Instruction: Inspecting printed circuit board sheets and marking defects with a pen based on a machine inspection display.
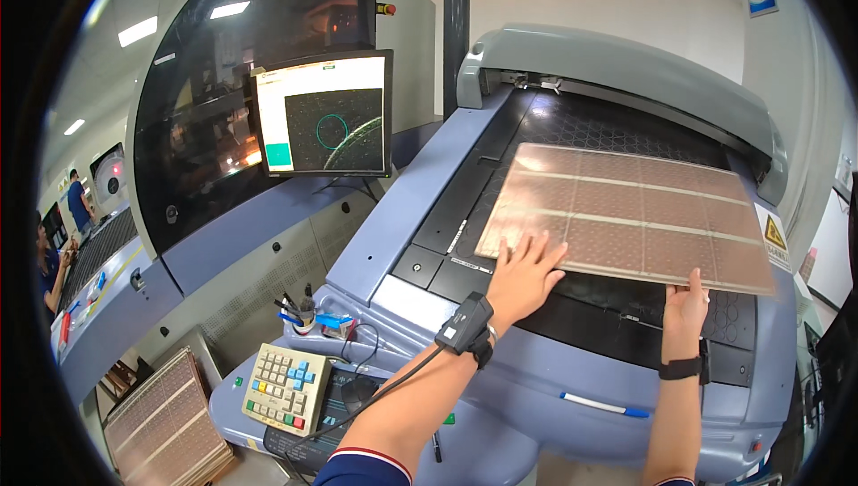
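Note:
A large copper-coloured circuit board panel [626, 204], divided by pale strips, lies tilted over the black bed of a blue-grey machine. My left hand [520, 280] rests with spread, stretched fingers on its near left edge. At the near right edge, my right hand [686, 307] grips the panel, thumb on top and the other fingers hidden underneath. A dark strap circles my right wrist, and a small black device with a cable is strapped to my left.
A grey gantry [626, 66] spans the bed's far side. Left of it stands a monitor [323, 115]. Nearer are a keypad [286, 388], a pen holder [299, 312] and a marker [603, 405]. Stacked panels [165, 428] lie at lower left; people work at far left.

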Available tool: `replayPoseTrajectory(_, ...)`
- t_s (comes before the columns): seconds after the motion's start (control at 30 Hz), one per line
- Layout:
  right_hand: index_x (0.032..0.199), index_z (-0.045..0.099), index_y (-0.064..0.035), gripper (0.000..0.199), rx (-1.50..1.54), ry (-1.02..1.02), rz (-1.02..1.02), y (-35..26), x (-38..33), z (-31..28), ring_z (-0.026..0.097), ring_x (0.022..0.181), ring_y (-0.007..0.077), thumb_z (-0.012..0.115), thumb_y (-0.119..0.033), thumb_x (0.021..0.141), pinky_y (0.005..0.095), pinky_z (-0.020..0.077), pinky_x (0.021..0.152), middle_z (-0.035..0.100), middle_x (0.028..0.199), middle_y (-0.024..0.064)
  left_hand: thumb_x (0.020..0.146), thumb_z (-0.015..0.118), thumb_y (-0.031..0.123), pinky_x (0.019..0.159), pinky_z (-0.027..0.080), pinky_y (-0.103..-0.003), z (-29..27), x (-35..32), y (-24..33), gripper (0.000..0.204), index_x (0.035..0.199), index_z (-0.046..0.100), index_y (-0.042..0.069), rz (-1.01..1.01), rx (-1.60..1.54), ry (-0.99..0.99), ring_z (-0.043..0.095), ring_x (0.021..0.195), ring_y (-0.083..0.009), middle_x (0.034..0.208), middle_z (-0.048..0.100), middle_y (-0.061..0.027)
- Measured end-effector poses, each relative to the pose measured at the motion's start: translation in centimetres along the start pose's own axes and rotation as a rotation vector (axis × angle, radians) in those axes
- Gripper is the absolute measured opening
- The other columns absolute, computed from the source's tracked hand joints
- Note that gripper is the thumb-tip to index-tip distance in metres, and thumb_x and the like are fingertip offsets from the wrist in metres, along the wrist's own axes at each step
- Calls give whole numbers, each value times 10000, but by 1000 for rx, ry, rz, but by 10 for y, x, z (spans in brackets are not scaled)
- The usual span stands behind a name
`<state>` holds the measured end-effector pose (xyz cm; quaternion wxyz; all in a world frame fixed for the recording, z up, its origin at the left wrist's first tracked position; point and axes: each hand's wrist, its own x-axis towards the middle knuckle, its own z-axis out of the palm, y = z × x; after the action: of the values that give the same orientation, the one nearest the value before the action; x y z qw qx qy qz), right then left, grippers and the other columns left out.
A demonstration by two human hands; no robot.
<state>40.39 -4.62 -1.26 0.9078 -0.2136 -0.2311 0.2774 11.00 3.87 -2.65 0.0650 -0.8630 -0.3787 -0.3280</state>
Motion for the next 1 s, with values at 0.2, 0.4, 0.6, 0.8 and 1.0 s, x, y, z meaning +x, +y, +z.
replayPoseTrajectory(0.2,1254,550,-64,304,-137,-136,44,-92,83,-93,597,1129,251,591,-109,957,389,501,960,612,1224,131,1008,433,421,1111,243,-642,1,-5,-30,455,1448,423,304,-59,28,-36,298,1422,-381,1544,350,-69)
replayPoseTrajectory(0.4,1248,570,-28,335,-986,-16,-397,-149,113,-183,611,1107,266,572,8,915,369,482,992,625,1194,144,992,484,385,1102,247,-655,8,0,-39,426,1410,472,301,-3,41,-20,317,1415,-380,1531,370,-58)
replayPoseTrajectory(0.6,1138,608,-46,251,-1641,-351,-567,-95,35,-106,628,989,339,536,18,907,400,494,857,643,1058,204,974,530,313,1138,206,-618,-9,-19,-59,408,1379,519,273,-10,-51,-60,301,1436,-326,1520,400,-44)
replayPoseTrajectory(0.8,1039,610,-38,129,-1764,-441,-720,-90,0,-85,605,864,406,559,-52,921,454,478,754,657,933,208,973,523,302,1155,173,-602,-5,-23,-60,451,1420,476,266,37,-57,-91,278,1445,-334,1537,376,-45)
replayPoseTrajectory(1.0,1017,639,-45,143,-1835,-485,-621,-100,-13,-81,651,818,383,570,-38,892,432,509,733,685,859,150,993,482,326,1158,182,-592,-4,-29,-66,464,1449,438,253,95,-6,-92,260,1452,-336,1553,344,-55)
